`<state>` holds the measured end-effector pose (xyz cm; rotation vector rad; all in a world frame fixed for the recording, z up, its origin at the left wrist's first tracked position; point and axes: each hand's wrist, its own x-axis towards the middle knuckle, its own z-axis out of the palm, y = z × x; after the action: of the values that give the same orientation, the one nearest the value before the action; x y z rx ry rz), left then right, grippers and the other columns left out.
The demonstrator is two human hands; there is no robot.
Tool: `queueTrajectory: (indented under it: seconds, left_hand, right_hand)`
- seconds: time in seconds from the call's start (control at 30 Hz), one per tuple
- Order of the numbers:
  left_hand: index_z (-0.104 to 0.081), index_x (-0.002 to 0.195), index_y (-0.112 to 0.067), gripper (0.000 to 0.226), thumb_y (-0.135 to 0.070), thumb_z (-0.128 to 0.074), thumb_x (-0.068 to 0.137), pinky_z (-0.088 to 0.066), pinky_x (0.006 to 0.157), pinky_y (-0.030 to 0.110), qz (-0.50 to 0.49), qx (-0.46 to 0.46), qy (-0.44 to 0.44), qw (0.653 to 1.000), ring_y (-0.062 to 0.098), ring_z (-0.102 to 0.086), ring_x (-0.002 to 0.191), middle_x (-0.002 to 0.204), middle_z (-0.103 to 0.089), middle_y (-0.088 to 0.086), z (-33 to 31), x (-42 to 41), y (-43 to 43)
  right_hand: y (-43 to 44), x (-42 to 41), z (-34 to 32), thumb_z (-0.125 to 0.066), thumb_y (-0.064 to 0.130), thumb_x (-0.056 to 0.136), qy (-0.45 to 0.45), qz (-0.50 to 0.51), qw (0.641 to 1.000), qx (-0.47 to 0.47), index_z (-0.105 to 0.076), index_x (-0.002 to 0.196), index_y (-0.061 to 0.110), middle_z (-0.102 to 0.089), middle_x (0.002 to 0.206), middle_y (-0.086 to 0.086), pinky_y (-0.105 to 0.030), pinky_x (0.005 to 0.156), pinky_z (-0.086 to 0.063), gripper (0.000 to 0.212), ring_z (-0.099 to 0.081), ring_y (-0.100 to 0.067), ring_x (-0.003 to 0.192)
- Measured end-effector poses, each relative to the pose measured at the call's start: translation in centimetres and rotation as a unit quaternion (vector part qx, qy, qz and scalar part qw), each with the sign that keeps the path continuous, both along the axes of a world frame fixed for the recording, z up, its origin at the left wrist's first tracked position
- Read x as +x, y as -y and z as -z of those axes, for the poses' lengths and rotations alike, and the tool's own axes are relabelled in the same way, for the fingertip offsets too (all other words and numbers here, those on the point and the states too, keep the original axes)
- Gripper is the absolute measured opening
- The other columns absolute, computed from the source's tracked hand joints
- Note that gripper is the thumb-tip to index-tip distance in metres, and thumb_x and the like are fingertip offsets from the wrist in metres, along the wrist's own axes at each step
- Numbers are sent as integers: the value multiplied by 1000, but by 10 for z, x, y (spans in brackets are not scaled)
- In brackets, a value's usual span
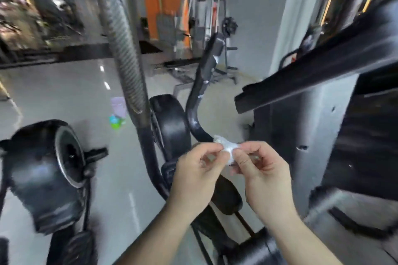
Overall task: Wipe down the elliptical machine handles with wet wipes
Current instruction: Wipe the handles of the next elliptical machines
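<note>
A: Hands?
B: Both raised, low centre. The left hand (199,171) and right hand (263,175) each pinch the crumpled white wet wipe (226,149) between thumb and fingertips, and it bunches up between them.
A: On a handle?
B: Cannot tell. The wipe overlaps the lower bend of the curved black handle (197,101) in view. The ribbed grey handle (123,49) stands to the left, well apart from both hands.
A: Rest?
B: A pale purple pack (118,105) and a green item (116,122) lie blurred on the glossy floor (64,92) beside the ribbed handle. A dark machine frame (312,127) stands at the right.
</note>
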<state>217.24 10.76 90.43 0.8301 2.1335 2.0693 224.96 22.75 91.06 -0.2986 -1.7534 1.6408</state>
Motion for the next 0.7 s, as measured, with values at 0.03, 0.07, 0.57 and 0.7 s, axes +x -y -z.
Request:
queueTrajectory:
  seconds: [0.03, 0.07, 0.57, 0.7]
  left_hand:
    - [-77, 98, -30, 6, -27, -75, 93, -52, 70, 32, -13, -4, -14, 1000, 7, -66, 76, 92, -71, -11, -4, -5, 2]
    - [-79, 98, -31, 9, -24, -75, 93, -55, 76, 35, -23, -10, -30, 999, 9, -69, 82, 96, -70, -12, -8, -10, 5]
    - [-72, 115, -30, 21, -21, -62, 99, -49, 102, 26, -129, 22, -55, 990, -2, -61, 110, 116, -65, -19, -50, -109, -7]
    - [-67, 129, -25, 29, -22, -57, 101, -46, 108, 29, -144, 50, -44, 987, 6, -59, 118, 124, -60, -18, -56, -133, -29]
  right_hand:
    - [4, -6, -2, -71, 9, 96, 1, -12, 1000, -21, -73, 97, 9, -77, 80, -5, -34, 77, -62, 3, -75, -21, 74]
    - [8, -11, -3, -74, 14, 94, 6, -19, 999, -40, -75, 100, 13, -78, 83, -7, -42, 84, -62, 6, -76, -27, 80]
    - [8, -128, -65, -72, 25, 96, -104, 151, 982, 51, -68, 102, 29, -70, 94, -10, -19, 73, -52, 8, -68, -22, 82]
    - [-1, -158, -98, -73, 13, 96, -183, 238, 938, 174, -66, 93, 29, -61, 98, 2, -12, 77, -44, 17, -60, -6, 80]
